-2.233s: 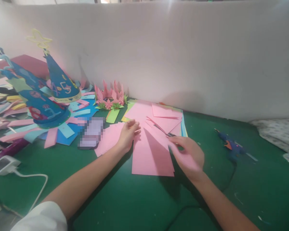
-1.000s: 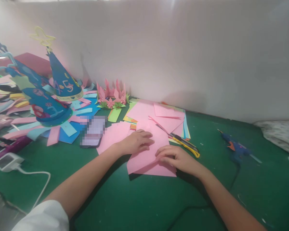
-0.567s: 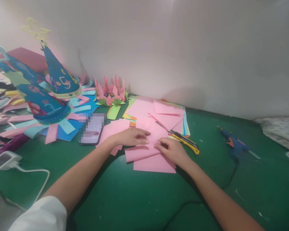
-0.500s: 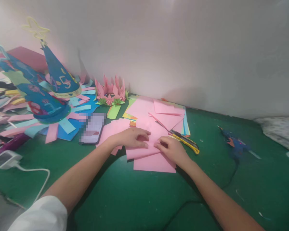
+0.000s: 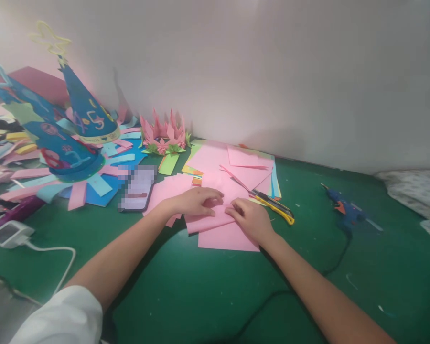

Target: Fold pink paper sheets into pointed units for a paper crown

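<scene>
While I curve the left hand (image 5: pixel 194 201) loosely open over the pink sheet (image 5: pixel 208 223), my right hand (image 5: pixel 251 217) pinches its folded edge.

I had a folded pink paper sheet (image 5: pixel 208 224) over a flat pink rectangular paper sheet (image 5: pixel 229 240) on the green tabletop (image 5: pixel 186 291), the left hand (image 5: pixel 194 201) at its left and the right hand (image 5: pixel 251 220) at its right. On my remote feed, overlapping pink paper pieces (image 5: pixel 166 189) lay left of it, then a dark rectangular phone (image 5: pixel 139 187). Behind it spread multicoloured paper sheets (image 5: pixel 215 156), and left of those, a pink-and-green paper crown (image 5: pixel 169 134). Two blue cone-shaped paper hats (image 5: pixel 86 115) stood farther left. To the right lay a yellow-and-black box cutter (image 5: pixel 274 205); well beyond it, a blue glue gun (image 5: pixel 348 211)
</scene>
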A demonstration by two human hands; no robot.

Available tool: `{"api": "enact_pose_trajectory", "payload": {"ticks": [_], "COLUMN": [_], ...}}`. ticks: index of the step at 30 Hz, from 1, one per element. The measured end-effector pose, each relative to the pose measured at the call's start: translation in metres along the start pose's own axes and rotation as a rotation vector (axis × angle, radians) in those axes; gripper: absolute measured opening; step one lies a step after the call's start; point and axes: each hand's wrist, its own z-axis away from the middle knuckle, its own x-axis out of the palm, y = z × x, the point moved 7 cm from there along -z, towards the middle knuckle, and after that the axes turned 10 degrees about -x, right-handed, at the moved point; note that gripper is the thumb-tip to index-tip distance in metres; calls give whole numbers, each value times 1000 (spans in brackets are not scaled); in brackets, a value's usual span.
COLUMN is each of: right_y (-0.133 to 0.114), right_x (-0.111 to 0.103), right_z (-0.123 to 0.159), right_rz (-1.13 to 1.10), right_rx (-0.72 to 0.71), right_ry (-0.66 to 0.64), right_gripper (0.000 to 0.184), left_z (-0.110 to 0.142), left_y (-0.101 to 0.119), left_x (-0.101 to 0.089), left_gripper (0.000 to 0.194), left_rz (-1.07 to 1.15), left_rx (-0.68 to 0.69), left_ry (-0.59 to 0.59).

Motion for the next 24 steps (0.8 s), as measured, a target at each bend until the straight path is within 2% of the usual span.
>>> {"api": "enact_pose_trajectory", "payload": {"ticks": [10,13,24], "right_y": [4,5,9], "right_x": [-1,-2,-4], "right_z": [-1,-1,0], "right_rz": [-19,-42,-57], "right_rx": [31,51,113], "right_ry": [37,54,83], "right_gripper": [25,26,21], "left_z": [-2,-1,3], "left_y": [2,3,1], "left_x": [2,4,5], "left_gripper": [31,21,26], "left_rz": [-49,-40,16], "left_rx": [38,81,43], "left_ry": [55,36,-76]}}
